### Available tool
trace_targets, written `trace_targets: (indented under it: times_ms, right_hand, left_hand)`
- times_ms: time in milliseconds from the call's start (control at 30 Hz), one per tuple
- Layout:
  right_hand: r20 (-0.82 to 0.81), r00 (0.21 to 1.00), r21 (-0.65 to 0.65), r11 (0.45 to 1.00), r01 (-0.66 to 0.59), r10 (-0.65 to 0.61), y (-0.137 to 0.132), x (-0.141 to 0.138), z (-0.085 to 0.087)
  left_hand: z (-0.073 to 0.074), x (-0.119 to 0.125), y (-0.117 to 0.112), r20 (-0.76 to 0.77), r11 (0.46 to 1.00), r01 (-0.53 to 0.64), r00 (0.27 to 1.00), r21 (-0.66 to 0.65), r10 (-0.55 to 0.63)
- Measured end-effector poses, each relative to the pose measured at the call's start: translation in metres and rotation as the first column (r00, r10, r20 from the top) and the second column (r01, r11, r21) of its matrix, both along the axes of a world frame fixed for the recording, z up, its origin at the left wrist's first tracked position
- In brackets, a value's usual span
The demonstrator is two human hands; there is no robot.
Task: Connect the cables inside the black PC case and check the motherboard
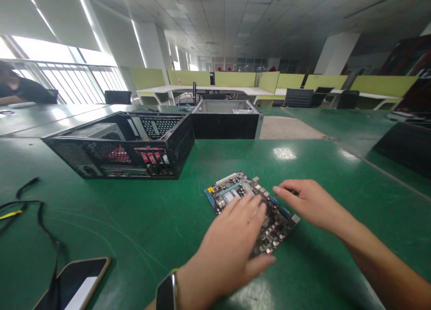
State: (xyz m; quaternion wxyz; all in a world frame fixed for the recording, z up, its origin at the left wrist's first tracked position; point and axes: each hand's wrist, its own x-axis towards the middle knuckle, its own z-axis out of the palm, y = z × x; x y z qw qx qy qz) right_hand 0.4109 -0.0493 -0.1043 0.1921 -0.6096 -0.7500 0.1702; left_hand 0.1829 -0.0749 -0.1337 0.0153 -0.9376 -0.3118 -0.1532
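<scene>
A motherboard (232, 191) lies tilted to my view on the green tabletop in front of me. My left hand (230, 242), with a dark smartwatch (166, 292) on its wrist, is stretched over the board's near left part and hides some of it. Its fingers are extended and the thumb is spread; whether they touch the board I cannot tell. To the right, my right hand (308, 200) hovers beside the edge with the ports. Its thumb and index finger are curved with a small gap between their tips, and nothing shows in them.
A black open computer case (134, 141) stands at the back left, and a second case (225, 125) behind the board. A phone (81, 283) and a black strap (42, 215) lie at the left. A dark flat object (407, 146) is at the right. A person (23, 87) sits far left.
</scene>
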Motion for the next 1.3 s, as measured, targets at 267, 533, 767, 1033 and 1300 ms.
trace_targets:
  times_ms: [267,533,767,1033,1300]
  right_hand:
    - [0.389,0.916,-0.108,0.983,0.150,-0.097,0.011,0.023,-0.007]
    - [0.332,0.941,0.033,0.998,0.059,-0.067,0.013,0.023,-0.007]
    - [0.320,0.947,-0.004,0.999,0.034,-0.031,0.010,0.022,-0.002]
    - [0.590,0.806,-0.180,0.965,0.188,-0.047,0.008,0.022,-0.010]
    - [0.321,0.943,-0.030,0.996,-0.080,0.086,0.022,0.022,-0.032]
  left_hand:
    - [-0.046,-0.063,0.073,0.038,0.868,-0.419,0.895,-0.267,0.444]
    - [-0.013,-0.064,0.065,-0.063,0.680,-0.723,0.689,-0.118,0.722]
    - [-0.020,-0.069,0.069,0.066,0.780,-0.588,0.788,-0.212,0.612]
    - [-0.017,-0.059,0.060,0.001,0.825,-0.390,0.904,-0.410,0.428]
    - [0.005,-0.053,0.046,-0.079,0.714,-0.203,0.976,-0.670,0.204]
